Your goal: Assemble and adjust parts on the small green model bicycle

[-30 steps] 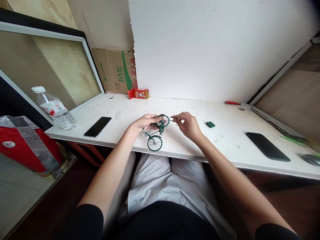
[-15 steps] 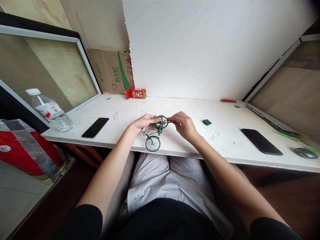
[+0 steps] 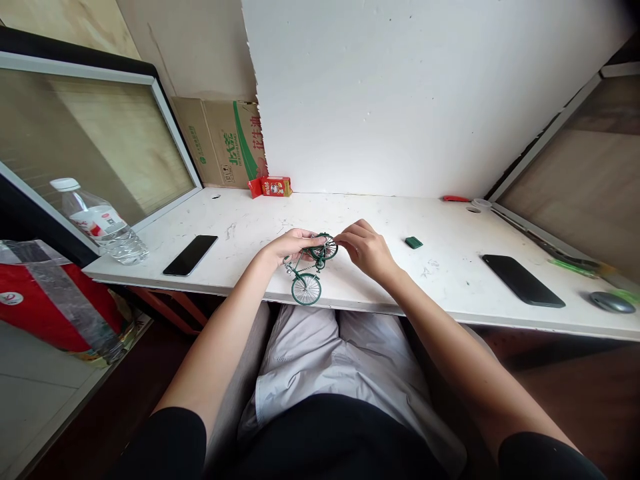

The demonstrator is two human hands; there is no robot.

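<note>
A small green model bicycle (image 3: 306,288) is held near the table's front edge, one wheel toward my lap and the other up by my fingers. My left hand (image 3: 293,245) is closed on its frame close to the upper wheel. At the right side of that wheel, my right hand (image 3: 367,250) has thumb and fingers pinched together; whatever lies between the fingertips is too small to make out. A small dark green piece (image 3: 414,243) rests on the white table (image 3: 370,207), to the right of my right hand.
A black phone (image 3: 191,255) and a tilted water bottle (image 3: 105,223) are at left. Another dark phone (image 3: 523,281) and a grey mouse (image 3: 613,303) lie at right. A small red box (image 3: 276,187) stands at the back, before a cardboard carton (image 3: 220,143).
The bicycle has turned slightly, its lower wheel shifting a little down. My right hand has moved very slightly while staying at the upper wheel.
</note>
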